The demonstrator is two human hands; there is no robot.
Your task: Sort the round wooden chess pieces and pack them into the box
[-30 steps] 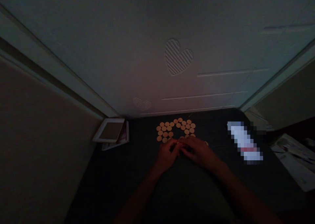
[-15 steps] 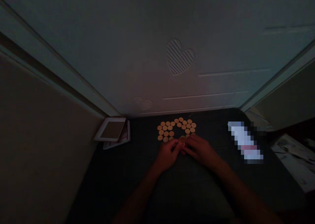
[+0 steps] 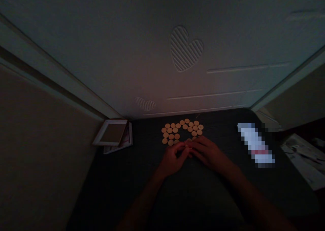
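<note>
Several flat, round, pale wooden discs (image 3: 171,136) lie on the dark table, set close together in a ring-like shape around a bare patch. My left hand (image 3: 174,159) is at the near side of the ring, its thumb and fingers pinched on a small round disc (image 3: 188,146). From the other side my right hand (image 3: 209,153) meets it, with its bent fingers closed on the same disc. The fingers cover most of this disc and hide part of the ring's near edge.
On the table's left lie stacked framed or boxed flat items (image 3: 113,134). A blurred-out bright oblong (image 3: 255,144) is on the right. Behind the dark table (image 3: 203,197) stands a pale panel with embossed hearts (image 3: 186,49). Papers (image 3: 302,160) lie beyond the right edge.
The view has shifted slightly. Both hands stay together at the near side of the ring, with their fingers moving a little around the small disc.
</note>
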